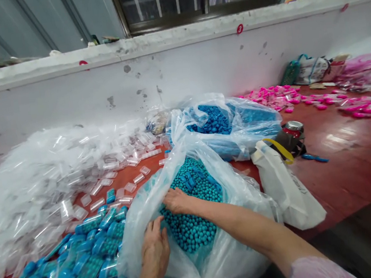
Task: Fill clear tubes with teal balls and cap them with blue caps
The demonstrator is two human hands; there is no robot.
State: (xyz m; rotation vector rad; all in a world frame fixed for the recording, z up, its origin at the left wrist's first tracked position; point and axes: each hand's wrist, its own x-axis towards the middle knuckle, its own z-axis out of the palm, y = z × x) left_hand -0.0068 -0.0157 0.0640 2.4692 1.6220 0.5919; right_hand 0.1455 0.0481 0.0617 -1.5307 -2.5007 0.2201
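Observation:
A large clear plastic bag (140,207) stands wide open in front of me, filled with small turquoise beads (193,228). A few blue caps (190,181) lie on top of the beads. My right hand (178,201) reaches across into the bag, at the left side of the beads. Its fingers are curled by the bag's inner wall, and what they hold, if anything, is hidden. My left hand (156,246) is at the bag's left rim, with bent fingers and thumb closed on the plastic film.
Filled blue-capped containers (85,259) are heaped at lower left, beside clear empty containers (42,183). Behind stands a bag of blue caps (210,120). A white cloth bag (286,189) and a lidded jar (294,129) are right; pink-capped pieces (275,96) lie farther back.

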